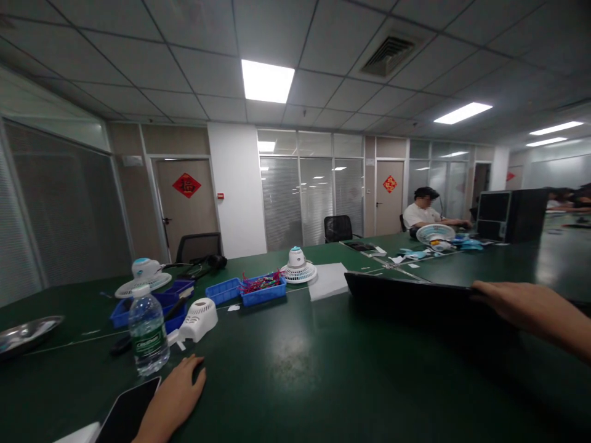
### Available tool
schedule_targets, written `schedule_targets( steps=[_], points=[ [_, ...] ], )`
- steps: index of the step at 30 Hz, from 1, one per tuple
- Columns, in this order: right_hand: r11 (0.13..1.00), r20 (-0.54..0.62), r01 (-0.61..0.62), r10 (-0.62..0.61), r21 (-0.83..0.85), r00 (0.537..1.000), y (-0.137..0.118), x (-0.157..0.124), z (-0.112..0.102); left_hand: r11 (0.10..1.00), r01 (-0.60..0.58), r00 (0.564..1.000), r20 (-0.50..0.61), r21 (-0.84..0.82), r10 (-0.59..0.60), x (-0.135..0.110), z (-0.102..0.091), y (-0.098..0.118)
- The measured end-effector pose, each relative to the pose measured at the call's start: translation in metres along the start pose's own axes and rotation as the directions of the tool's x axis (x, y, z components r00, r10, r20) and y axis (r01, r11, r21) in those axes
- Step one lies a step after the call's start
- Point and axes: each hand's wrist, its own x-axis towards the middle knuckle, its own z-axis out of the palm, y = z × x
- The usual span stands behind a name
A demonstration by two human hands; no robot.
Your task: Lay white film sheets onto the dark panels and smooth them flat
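Observation:
My left hand point(173, 400) lies flat on the green table point(295, 375) at the lower left, fingers stretched out and holding nothing. A dark phone point(127, 412) lies just left of it, and a water bottle point(148, 332) stands behind it. My right hand point(521, 304) reaches in from the right and grips the near right edge of a flat black tray point(406, 292), fingers over its rim. A white fan housing part point(198, 320) rests near the bottle.
Blue bins point(249, 290) hold small coloured parts. White small fans point(298, 267) stand behind, with a metal dish point(28, 332) at far left. A seated person point(422, 212) works across the table beside a black computer case point(510, 214). Office chairs point(198, 246) line the far side.

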Motion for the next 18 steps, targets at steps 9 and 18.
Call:
schedule_targets(
  steps=[9, 18],
  points=[
    [0.948, -0.261, 0.294, -0.316, -0.119, 0.912, 0.029, -0.033, -0.002, 0.996, -0.070, 0.996, -0.055, 0.056, 0.073, -0.008, -0.004, 0.011],
    [0.726, -0.364, 0.639, -0.684, -0.256, 0.632, -0.113, -0.137, -0.019, 0.917, -0.394, 0.820, -0.426, 0.063, 0.382, -0.015, -0.023, 0.047]
  ],
)
